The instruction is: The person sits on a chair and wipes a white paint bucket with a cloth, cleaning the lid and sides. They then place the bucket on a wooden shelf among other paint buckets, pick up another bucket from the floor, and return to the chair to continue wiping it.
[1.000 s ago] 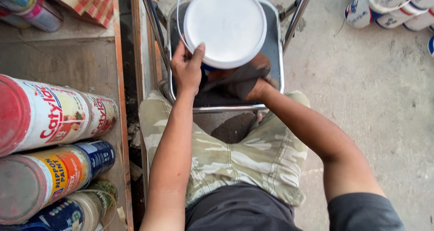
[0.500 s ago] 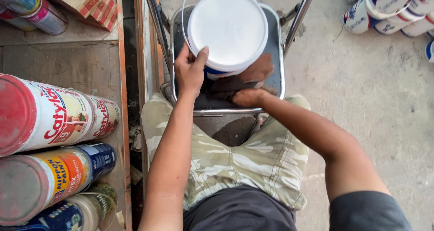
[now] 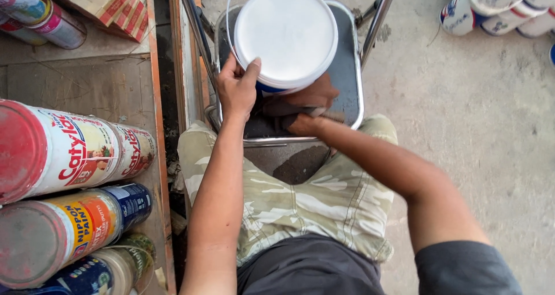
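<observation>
A left hand [image 3: 236,90] grips the rim of a white-lidded pail [image 3: 286,36] on a metal chair [image 3: 347,81], while the right hand [image 3: 306,101] presses a dark cloth [image 3: 274,119] against its side. Paint cans [image 3: 69,156] lie stacked on a wooden shelf [image 3: 87,81] alongside.

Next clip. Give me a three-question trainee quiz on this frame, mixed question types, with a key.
1. True or false: the white-lidded bucket stands on the seat of a folding metal chair.
2. Which of the hands grips the bucket's rim at its near left edge? A) the left hand B) the right hand C) neither
3. Fill in: the paint cans on the wooden shelf to the left lie on their ____.

Key: 1 true; 2 A; 3 sides. The right hand sits low against the bucket's near side; what it holds cannot be made out.
</observation>
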